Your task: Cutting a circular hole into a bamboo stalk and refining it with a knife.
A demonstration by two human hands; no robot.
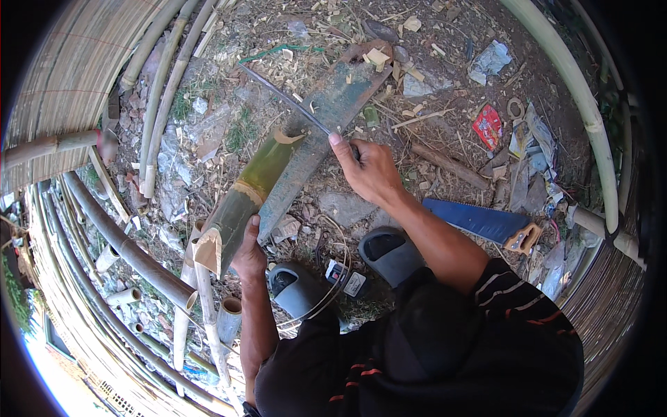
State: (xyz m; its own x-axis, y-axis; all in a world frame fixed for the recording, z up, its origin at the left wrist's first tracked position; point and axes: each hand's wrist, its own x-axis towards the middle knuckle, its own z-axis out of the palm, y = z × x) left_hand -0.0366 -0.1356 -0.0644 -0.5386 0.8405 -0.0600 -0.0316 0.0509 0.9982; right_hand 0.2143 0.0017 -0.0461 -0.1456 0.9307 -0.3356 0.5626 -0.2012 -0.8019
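My left hand point(249, 251) grips the near end of a thick green bamboo section point(262, 169), thumb along its side and the other fingers hidden beneath it. The bamboo slants away from me, its far end against a weathered wooden plank point(306, 161). Both of its ends show pale, cut wood. Closed round a dark handle, my right hand point(372, 170) holds a long-bladed knife point(281, 95). Its thumb presses along the back of the blade, which points to the far left, above and beyond the bamboo's far end and apart from it.
A blue handsaw point(479, 221) with a wooden handle lies at the right. Pale wood chips point(377, 58) litter the plank's far end and the ground. Bamboo poles point(132, 243) lie at the left, and a long pole point(580, 90) curves along the right. A red wrapper point(488, 126) lies beyond the saw.
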